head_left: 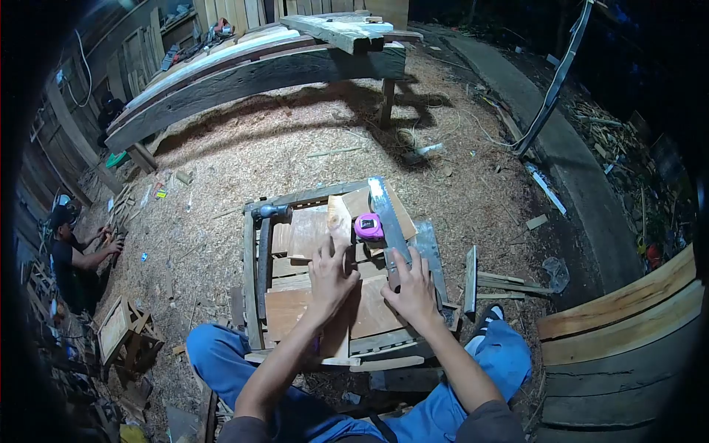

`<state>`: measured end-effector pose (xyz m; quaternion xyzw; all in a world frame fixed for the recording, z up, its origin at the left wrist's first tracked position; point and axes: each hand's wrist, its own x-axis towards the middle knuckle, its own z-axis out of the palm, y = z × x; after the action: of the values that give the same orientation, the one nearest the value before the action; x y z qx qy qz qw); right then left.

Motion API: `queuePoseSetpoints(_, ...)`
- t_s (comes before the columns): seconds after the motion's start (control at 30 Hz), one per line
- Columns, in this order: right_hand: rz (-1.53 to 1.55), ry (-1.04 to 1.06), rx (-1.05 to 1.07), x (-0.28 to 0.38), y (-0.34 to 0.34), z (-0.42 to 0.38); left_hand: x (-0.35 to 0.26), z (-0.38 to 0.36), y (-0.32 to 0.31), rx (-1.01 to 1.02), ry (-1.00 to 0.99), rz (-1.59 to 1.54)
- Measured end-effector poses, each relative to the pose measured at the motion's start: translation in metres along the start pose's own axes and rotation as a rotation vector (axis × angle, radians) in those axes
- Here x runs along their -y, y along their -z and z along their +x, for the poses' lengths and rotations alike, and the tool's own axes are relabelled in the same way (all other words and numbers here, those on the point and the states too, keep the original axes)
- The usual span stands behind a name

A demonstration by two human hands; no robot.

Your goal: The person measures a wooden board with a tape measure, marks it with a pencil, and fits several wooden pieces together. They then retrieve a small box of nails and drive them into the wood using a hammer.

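Observation:
My left hand (332, 280) rests with fingers apart over a narrow wooden board (339, 220) on a low slatted wooden stand (253, 277). To its right, my right hand (411, 288) has its thumb and fingers around the handle end of a handsaw (385, 203), whose blade points away from me. Left of the blade sits a pink tape measure (368, 227). A hammer (272, 212) lies at the stand's far left corner. Flat wooden pieces (289, 306) spread beneath my hands. A grey metal sheet or blade (427, 247) lies right of the saw.
A long workbench (258, 80) with planks stands ahead. Another person (74, 258) crouches at the left, near a small wooden frame (114, 330). Large boards (620, 317) lie at the right. Wood shavings (281, 159) cover the ground, and a post (557, 81) stands at the upper right.

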<state>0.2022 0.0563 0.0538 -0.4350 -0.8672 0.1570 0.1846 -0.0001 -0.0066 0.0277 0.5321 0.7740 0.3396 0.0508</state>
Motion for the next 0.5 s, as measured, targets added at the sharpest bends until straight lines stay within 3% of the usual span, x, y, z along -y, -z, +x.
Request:
queuePoseSetpoints(0.1,-0.004,-0.016,-0.024,0.003,0.0,-0.002,0.004,0.002,0.005,0.009,-0.055,0.023)
queuePoseSetpoints(0.2,-0.002,-0.03,-0.054,0.001,0.001,-0.001,-0.001,0.003,0.017,0.092,0.011,0.077)
queuePoseSetpoints(0.3,-0.012,-0.013,-0.065,0.0,-0.004,0.0,0.003,0.007,0.022,-0.03,-0.011,0.114)
queuePoseSetpoints(0.43,-0.062,0.041,-0.049,0.007,-0.008,-0.002,0.006,0.012,0.023,-0.01,0.009,0.077)
queuePoseSetpoints(0.5,-0.083,0.077,-0.059,0.009,-0.009,-0.004,0.006,0.01,0.02,-0.081,-0.086,0.047)
